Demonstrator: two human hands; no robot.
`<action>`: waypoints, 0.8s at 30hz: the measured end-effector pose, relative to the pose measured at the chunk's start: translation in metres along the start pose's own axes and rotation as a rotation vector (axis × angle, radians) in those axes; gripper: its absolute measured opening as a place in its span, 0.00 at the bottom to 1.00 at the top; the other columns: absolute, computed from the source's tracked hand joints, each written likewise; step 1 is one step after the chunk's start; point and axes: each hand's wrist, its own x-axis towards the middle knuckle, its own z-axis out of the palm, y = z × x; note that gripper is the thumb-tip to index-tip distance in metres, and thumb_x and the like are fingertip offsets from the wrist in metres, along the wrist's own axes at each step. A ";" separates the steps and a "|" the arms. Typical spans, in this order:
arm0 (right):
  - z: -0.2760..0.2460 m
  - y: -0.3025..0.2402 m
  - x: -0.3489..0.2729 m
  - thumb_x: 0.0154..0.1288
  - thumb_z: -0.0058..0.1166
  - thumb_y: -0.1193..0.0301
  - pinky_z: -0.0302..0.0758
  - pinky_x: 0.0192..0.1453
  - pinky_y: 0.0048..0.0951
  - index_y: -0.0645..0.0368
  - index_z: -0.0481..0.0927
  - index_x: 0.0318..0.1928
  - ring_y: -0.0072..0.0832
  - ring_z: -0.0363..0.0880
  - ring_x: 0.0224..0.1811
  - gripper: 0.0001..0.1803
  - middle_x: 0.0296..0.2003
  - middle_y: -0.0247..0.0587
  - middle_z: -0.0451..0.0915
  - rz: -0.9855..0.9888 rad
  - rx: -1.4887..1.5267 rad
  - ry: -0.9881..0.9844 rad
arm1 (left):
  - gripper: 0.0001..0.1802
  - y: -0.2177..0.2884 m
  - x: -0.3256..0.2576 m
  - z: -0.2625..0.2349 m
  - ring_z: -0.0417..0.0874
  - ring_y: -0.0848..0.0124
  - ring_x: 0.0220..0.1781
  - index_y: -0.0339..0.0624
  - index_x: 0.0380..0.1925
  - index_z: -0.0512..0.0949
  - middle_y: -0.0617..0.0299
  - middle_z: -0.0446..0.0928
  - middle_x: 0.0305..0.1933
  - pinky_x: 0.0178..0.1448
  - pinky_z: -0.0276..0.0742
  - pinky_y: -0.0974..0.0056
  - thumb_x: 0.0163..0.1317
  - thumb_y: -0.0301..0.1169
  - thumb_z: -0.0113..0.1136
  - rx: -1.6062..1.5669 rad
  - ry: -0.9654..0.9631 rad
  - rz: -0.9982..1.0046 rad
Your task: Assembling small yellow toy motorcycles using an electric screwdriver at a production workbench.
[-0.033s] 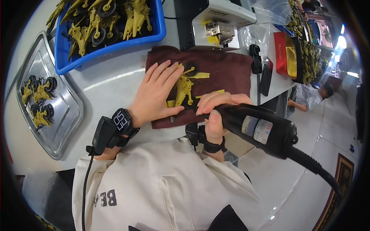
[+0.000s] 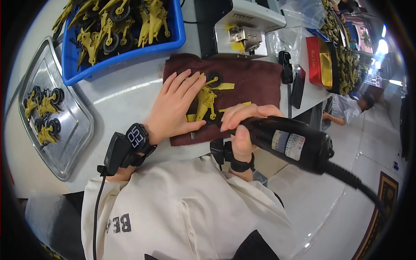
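Yellow toy frame (image 2: pixel 207 102), black wheels, flat on maroon cloth (image 2: pixel 255 78).

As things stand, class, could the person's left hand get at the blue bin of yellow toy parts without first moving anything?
Probably yes. The left hand lies flat on the yellow toy part on the maroon cloth; only bare white table shows between it and the blue bin. It would have to let go of that part.

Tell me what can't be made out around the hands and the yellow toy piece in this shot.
Head view only:
- Tip of the black power tool: hidden behind the right hand.
- Yellow toy part: its left side lies under the left hand.
- Blue bin of yellow parts: cut off by the top edge.
- Parts on the metal tray: too small for detail.
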 end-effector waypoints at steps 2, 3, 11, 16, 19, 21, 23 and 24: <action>-0.001 -0.010 0.017 0.57 0.55 0.78 0.74 0.32 0.33 0.60 0.56 0.55 0.33 0.74 0.24 0.28 0.26 0.46 0.75 0.055 0.049 0.060 | 0.52 0.003 -0.002 0.001 0.58 0.54 0.69 0.40 0.64 0.59 0.51 0.62 0.65 0.73 0.50 0.51 0.38 0.44 0.71 0.010 0.001 0.003; 0.006 -0.014 0.035 0.60 0.55 0.71 0.74 0.30 0.32 0.63 0.62 0.48 0.32 0.73 0.23 0.20 0.24 0.45 0.74 -0.043 -0.004 0.207 | 0.52 0.003 0.000 0.000 0.58 0.54 0.69 0.40 0.65 0.59 0.51 0.62 0.65 0.73 0.50 0.51 0.38 0.44 0.71 0.012 -0.011 -0.002; -0.012 0.018 0.138 0.60 0.52 0.75 0.72 0.25 0.26 0.64 0.60 0.56 0.23 0.71 0.17 0.25 0.19 0.36 0.72 -0.158 -0.306 0.359 | 0.51 0.005 -0.005 0.000 0.57 0.53 0.70 0.40 0.65 0.59 0.52 0.61 0.67 0.73 0.48 0.49 0.40 0.45 0.69 -0.035 -0.002 -0.001; 0.008 -0.015 0.057 0.62 0.49 0.67 0.70 0.23 0.35 0.56 0.51 0.61 0.31 0.69 0.15 0.30 0.20 0.41 0.69 -0.161 -0.133 0.142 | 0.50 0.000 -0.001 0.001 0.59 0.53 0.68 0.41 0.63 0.61 0.51 0.63 0.64 0.73 0.50 0.51 0.37 0.45 0.70 -0.019 0.035 0.027; 0.016 -0.024 0.030 0.61 0.52 0.77 0.75 0.32 0.38 0.56 0.48 0.63 0.36 0.75 0.26 0.35 0.28 0.50 0.75 -0.137 0.028 -0.038 | 0.50 0.000 -0.003 0.001 0.59 0.53 0.68 0.41 0.62 0.62 0.51 0.64 0.63 0.73 0.50 0.51 0.37 0.44 0.70 -0.026 0.066 0.024; 0.014 -0.024 0.019 0.60 0.53 0.79 0.75 0.33 0.39 0.56 0.48 0.64 0.37 0.75 0.27 0.36 0.29 0.52 0.75 -0.116 0.038 -0.081 | 0.50 0.001 -0.003 0.000 0.59 0.53 0.68 0.40 0.62 0.62 0.51 0.64 0.63 0.73 0.50 0.51 0.37 0.44 0.70 -0.030 0.053 0.017; 0.012 -0.021 0.011 0.59 0.53 0.80 0.76 0.34 0.39 0.56 0.48 0.64 0.38 0.76 0.28 0.37 0.30 0.53 0.75 -0.100 0.051 -0.132 | 0.49 0.001 -0.002 0.001 0.58 0.54 0.69 0.41 0.63 0.61 0.53 0.62 0.66 0.73 0.50 0.50 0.38 0.44 0.69 -0.033 0.044 0.018; 0.013 -0.019 0.008 0.59 0.53 0.80 0.76 0.35 0.40 0.56 0.48 0.64 0.38 0.76 0.28 0.37 0.31 0.53 0.76 -0.098 0.055 -0.128 | 0.49 0.001 -0.002 0.002 0.58 0.54 0.69 0.41 0.63 0.61 0.53 0.62 0.66 0.73 0.50 0.50 0.38 0.44 0.69 -0.034 0.043 0.016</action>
